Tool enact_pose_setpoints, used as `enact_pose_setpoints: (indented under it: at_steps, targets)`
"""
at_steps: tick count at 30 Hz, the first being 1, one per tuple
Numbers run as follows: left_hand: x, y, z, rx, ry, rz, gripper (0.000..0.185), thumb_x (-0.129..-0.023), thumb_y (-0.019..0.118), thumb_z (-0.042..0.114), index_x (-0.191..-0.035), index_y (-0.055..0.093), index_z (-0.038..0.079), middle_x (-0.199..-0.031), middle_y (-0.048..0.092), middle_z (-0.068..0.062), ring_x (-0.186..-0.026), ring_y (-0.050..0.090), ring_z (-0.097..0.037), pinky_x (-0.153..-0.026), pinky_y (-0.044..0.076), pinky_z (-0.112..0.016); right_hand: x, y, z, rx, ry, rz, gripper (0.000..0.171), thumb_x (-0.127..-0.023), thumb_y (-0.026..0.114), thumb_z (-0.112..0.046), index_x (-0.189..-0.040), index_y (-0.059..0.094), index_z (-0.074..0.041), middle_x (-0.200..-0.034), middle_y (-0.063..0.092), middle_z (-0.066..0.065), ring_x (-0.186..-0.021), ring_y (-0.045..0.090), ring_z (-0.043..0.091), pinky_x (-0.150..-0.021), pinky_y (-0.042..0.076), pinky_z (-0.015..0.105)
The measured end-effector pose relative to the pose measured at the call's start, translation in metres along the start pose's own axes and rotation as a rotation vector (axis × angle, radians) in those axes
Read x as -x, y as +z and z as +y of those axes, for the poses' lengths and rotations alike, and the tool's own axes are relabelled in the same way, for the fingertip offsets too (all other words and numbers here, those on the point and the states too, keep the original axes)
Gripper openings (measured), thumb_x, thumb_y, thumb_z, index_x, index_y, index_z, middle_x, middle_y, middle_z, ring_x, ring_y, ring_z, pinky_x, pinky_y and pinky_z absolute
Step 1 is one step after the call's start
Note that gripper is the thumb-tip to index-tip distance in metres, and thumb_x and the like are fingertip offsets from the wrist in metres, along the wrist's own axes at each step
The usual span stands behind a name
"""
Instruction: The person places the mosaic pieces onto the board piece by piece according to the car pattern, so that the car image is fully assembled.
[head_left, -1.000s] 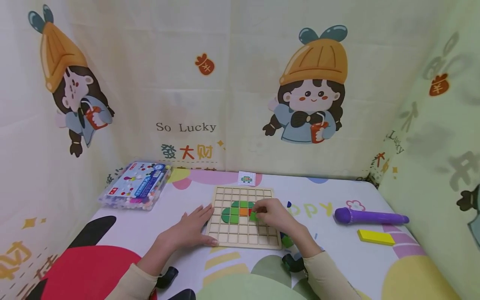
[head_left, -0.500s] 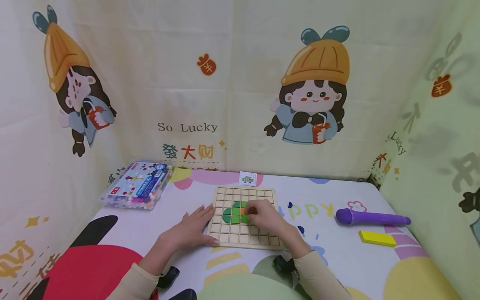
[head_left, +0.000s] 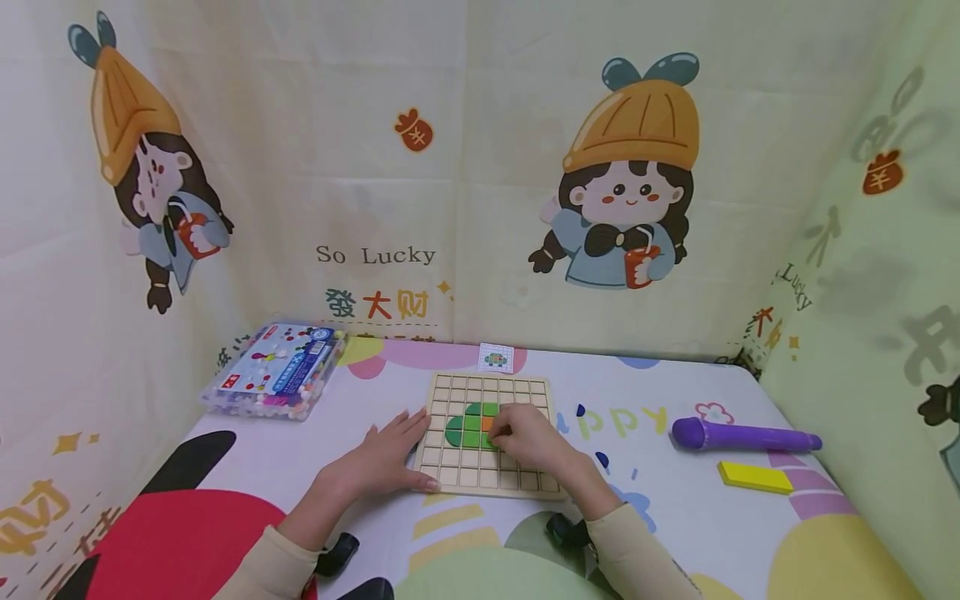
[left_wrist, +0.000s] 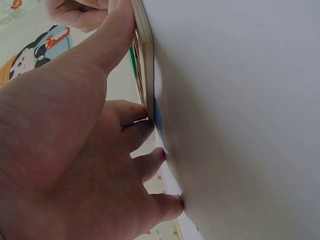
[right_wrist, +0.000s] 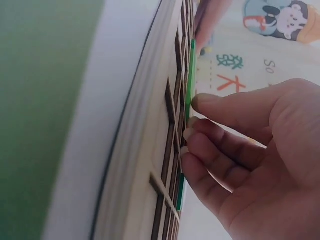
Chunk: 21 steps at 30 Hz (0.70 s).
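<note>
Most cells of our wooden grid board (head_left: pixel 486 433) lie bare; our flat left hand (head_left: pixel 386 457) steadies its left edge while our right hand (head_left: pixel 528 433) fingertips press a green tile (right_wrist: pixel 190 82) in beside the few already seated.

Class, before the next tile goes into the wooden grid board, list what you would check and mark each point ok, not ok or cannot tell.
1. Wooden grid board lies flat on the table: ok.
2. Left hand rests flat against the board's left edge, steadying it: ok.
3. Right hand has its fingertips on a green tile at the board: ok.
4. That tile sits fully down in its cell: cannot tell.
5. Pattern card stands uncovered behind the board: ok.
6. Empty cells remain around the green tiles: ok.
</note>
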<state>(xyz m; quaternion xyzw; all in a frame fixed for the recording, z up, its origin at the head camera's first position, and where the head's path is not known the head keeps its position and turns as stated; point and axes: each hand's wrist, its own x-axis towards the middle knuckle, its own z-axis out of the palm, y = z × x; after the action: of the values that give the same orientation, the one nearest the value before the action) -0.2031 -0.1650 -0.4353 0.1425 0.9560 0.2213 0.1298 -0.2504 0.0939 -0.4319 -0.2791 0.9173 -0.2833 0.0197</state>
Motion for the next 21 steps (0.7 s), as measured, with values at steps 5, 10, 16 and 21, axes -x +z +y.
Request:
enact_pose_setpoints:
  at_steps: [5, 10, 16, 21]
  targets:
    - [0.002, -0.001, 0.001, -0.005, 0.011, 0.004, 0.109, -0.074, 0.078, 0.061, -0.157, 0.029, 0.010, -0.166, 0.025, -0.006, -0.154, 0.016, -0.038, -0.115, 0.011, -0.075, 0.003, -0.002, 0.002, -0.014, -0.021, -0.021, 0.014, -0.087, 0.068, -0.002, -0.084, 0.078, -0.010, -0.082, 0.068, -0.005, -0.075, 0.056, 0.007, -0.067, 0.050, 0.022]
    - [0.004, -0.002, 0.002, -0.011, 0.020, 0.007, 0.107, -0.075, 0.078, 0.060, -0.156, 0.030, 0.009, -0.165, 0.026, -0.007, -0.154, 0.017, -0.039, -0.114, 0.011, -0.076, 0.009, -0.008, 0.008, -0.031, -0.039, -0.014, 0.014, -0.088, 0.067, -0.002, -0.086, 0.078, -0.012, -0.084, 0.070, -0.003, -0.073, 0.057, 0.006, -0.067, 0.050, 0.022]
    - [0.005, -0.003, 0.004, -0.007, 0.011, 0.003, 0.107, -0.075, 0.078, 0.059, -0.157, 0.030, 0.010, -0.166, 0.025, -0.006, -0.155, 0.016, -0.037, -0.115, 0.010, -0.075, 0.017, -0.017, 0.016, -0.045, -0.026, -0.006, 0.015, -0.088, 0.066, -0.001, -0.089, 0.077, -0.011, -0.087, 0.071, -0.003, -0.076, 0.057, 0.008, -0.069, 0.050, 0.023]
    - [0.004, -0.002, 0.003, -0.010, 0.015, 0.007, 0.108, -0.074, 0.078, 0.059, -0.156, 0.030, 0.009, -0.165, 0.026, -0.007, -0.154, 0.017, -0.038, -0.115, 0.011, -0.076, 0.023, -0.021, 0.024, -0.045, 0.003, 0.000, 0.012, -0.088, 0.068, -0.004, -0.090, 0.077, -0.012, -0.083, 0.068, -0.005, -0.073, 0.055, 0.008, -0.067, 0.049, 0.022]
